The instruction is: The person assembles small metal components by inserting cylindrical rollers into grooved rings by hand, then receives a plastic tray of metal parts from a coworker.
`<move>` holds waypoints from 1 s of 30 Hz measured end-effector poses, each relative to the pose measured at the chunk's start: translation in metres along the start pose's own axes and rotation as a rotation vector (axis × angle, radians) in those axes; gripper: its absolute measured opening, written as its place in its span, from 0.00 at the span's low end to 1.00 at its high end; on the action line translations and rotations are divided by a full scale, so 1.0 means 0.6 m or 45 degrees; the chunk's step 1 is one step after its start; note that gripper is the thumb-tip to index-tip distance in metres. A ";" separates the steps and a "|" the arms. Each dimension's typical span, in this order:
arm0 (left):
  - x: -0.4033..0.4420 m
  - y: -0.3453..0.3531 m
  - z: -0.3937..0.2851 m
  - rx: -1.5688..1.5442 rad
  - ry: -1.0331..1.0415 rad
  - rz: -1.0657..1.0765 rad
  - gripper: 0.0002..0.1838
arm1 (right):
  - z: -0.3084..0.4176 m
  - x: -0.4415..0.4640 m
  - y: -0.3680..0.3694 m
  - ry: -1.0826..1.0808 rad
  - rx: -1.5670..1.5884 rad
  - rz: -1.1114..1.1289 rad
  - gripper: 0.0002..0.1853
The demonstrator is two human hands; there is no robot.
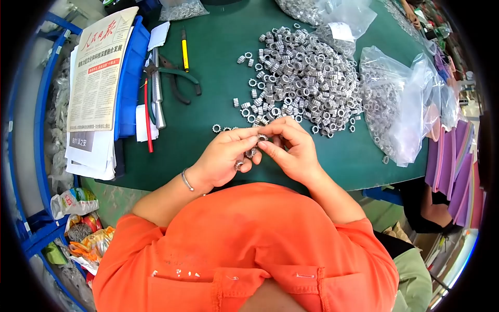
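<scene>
My left hand (pixel 226 153) is closed around a few small grey metal rings with notched edges, one metal ring (pixel 239 164) showing low in the curled fingers. My right hand (pixel 293 148) meets it at the table's near edge, thumb and forefinger pinching another metal ring (pixel 262 138) that the left fingertips also touch. Just beyond both hands spreads a large pile of metal rings (pixel 312 78). A few loose rings (pixel 217 128) lie on the green table (pixel 218 67) beside my left hand.
Clear plastic bags of rings (pixel 392 104) stand right of the pile, with another bag (pixel 183 9) at the back left. Pliers (pixel 174 73), a yellow pen (pixel 184 49) and a red pen (pixel 147 114) lie left. A newspaper (pixel 101 73) leans on a blue bin (pixel 130 78).
</scene>
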State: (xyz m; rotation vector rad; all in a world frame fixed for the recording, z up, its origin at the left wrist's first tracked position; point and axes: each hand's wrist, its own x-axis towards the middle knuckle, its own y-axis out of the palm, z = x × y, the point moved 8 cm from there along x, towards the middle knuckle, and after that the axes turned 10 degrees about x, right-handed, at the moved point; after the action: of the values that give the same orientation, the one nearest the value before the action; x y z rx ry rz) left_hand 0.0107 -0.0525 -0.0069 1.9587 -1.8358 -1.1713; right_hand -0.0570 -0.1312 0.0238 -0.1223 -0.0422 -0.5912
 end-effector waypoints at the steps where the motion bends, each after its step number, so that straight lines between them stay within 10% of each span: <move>1: 0.000 0.000 -0.002 0.041 -0.005 -0.002 0.16 | -0.009 -0.002 -0.002 -0.024 0.105 -0.022 0.10; 17: 0.050 -0.009 -0.006 0.156 0.031 -0.216 0.10 | -0.074 -0.050 -0.034 0.516 1.654 -0.272 0.09; 26: 0.060 -0.069 -0.014 -0.062 0.229 0.415 0.12 | -0.048 -0.135 -0.135 0.115 0.562 -0.791 0.05; 30: 0.053 -0.056 -0.023 -0.251 0.140 0.146 0.19 | -0.027 -0.113 -0.134 -0.133 0.271 -0.889 0.06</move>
State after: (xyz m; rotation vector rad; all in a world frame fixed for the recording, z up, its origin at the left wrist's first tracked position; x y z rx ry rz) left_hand 0.0419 -0.0794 -0.0317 1.7507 -1.6842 -1.1383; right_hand -0.1581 -0.1622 0.0111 0.0759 -0.2555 -1.2714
